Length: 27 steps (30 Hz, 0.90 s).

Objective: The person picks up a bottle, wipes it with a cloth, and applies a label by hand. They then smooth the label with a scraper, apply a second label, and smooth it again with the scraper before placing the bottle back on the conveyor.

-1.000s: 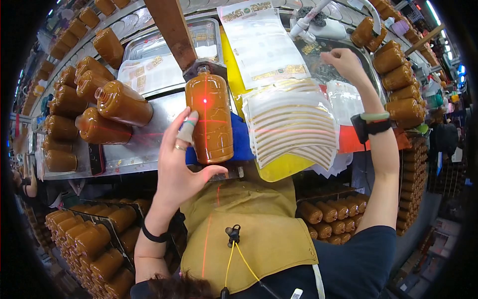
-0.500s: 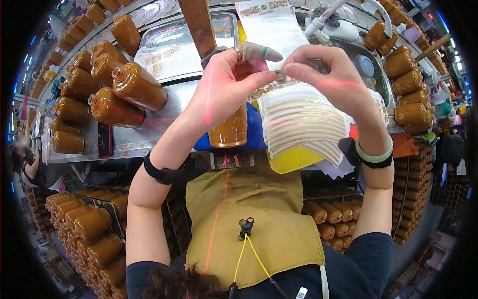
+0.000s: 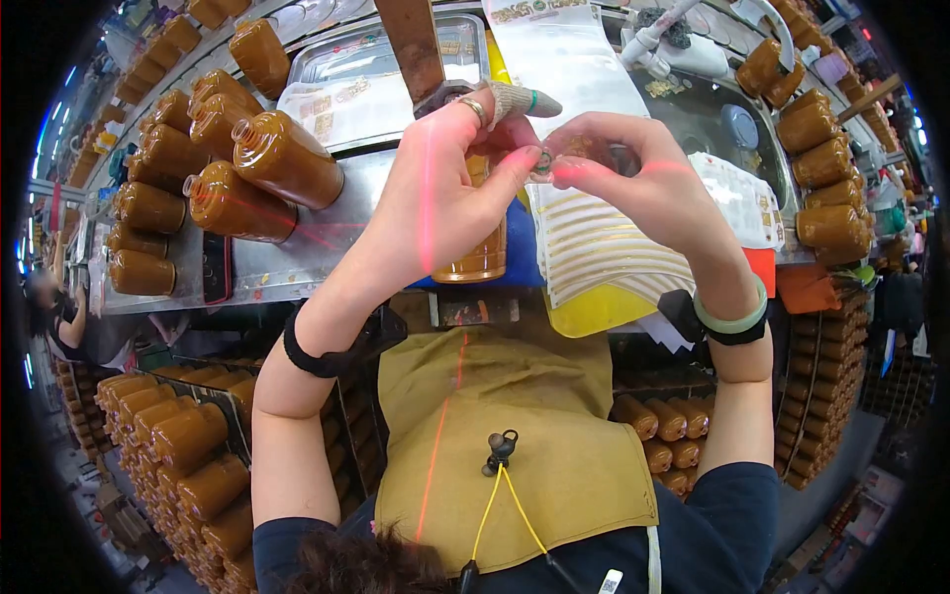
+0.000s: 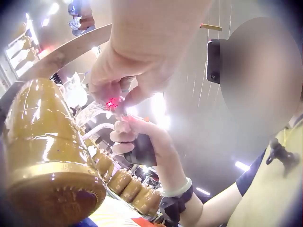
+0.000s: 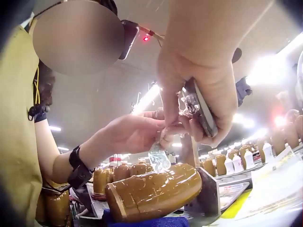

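Note:
Both hands meet above a glossy brown bottle (image 3: 473,259) that lies on a blue cloth (image 3: 522,247). Between their fingertips is a small clear decal (image 3: 543,161) with a green ring on it. My left hand (image 3: 447,188), a cloth cot on one finger, pinches the decal from the left. From the right, my right hand (image 3: 648,178) pinches it between thumb and finger. In the right wrist view the clear film (image 5: 159,160) hangs over the bottle (image 5: 156,191). A dark flat piece (image 5: 201,108) is tucked in the right hand's palm; its kind is unclear.
Brown bottles (image 3: 287,158) stand at the left, more (image 3: 821,178) at the right. A wooden post with a metal holder (image 3: 411,45) rises behind the hands. Printed decal sheets (image 3: 604,228) lie beside the bottle, with a metal water basin (image 3: 787,168) at the back right.
The left hand left the bottle and the right hand came from the basin, so they met over the bottle with the decal. Since then both have shifted only slightly.

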{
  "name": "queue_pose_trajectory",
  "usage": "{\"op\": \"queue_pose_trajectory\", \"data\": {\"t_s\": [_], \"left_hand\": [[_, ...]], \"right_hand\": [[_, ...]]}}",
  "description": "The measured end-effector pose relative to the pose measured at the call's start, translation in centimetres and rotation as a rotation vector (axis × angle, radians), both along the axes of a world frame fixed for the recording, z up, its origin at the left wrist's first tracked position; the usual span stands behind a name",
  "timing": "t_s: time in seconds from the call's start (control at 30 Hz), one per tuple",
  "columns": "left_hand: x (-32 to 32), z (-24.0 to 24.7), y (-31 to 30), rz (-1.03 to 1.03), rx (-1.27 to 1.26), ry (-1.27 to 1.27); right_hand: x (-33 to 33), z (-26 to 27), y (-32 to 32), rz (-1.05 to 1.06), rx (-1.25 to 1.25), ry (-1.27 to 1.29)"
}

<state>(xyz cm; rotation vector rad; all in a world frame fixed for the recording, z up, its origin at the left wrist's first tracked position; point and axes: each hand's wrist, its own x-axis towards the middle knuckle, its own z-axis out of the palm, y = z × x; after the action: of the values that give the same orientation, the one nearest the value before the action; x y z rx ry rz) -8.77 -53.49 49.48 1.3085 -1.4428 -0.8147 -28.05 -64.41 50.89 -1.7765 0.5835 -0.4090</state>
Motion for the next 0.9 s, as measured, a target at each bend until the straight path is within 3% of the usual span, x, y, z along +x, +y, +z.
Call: {"op": "queue_pose_trajectory", "data": {"t_s": [0.23,0.43,0.57,0.63,0.7,0.9], "left_hand": [[0.1,0.3,0.8,0.003,0.067,0.157],[1.0,0.2,2.4,0.003,0.128,0.146],[2.6,-0.7,4.9,0.086,0.280,0.153],[3.1,-3.2,6.3,0.146,-0.087,-0.297],[2.0,-4.8,7.1,0.230,-0.200,-0.536],[1.0,-9.2,7.3,0.330,-0.227,-0.528]], "right_hand": [[0.2,-0.8,0.3,0.017,-0.015,0.041],[0.7,-1.3,1.7,-0.051,0.091,-0.092],[-0.5,-1.8,2.3,-0.082,-0.092,0.044],[-1.2,-2.0,2.7,-0.129,-0.118,0.039],[-1.4,-2.1,3.2,-0.142,-0.076,0.035],[-1.1,-1.4,4.2,-0.148,-0.009,0.087]]}}
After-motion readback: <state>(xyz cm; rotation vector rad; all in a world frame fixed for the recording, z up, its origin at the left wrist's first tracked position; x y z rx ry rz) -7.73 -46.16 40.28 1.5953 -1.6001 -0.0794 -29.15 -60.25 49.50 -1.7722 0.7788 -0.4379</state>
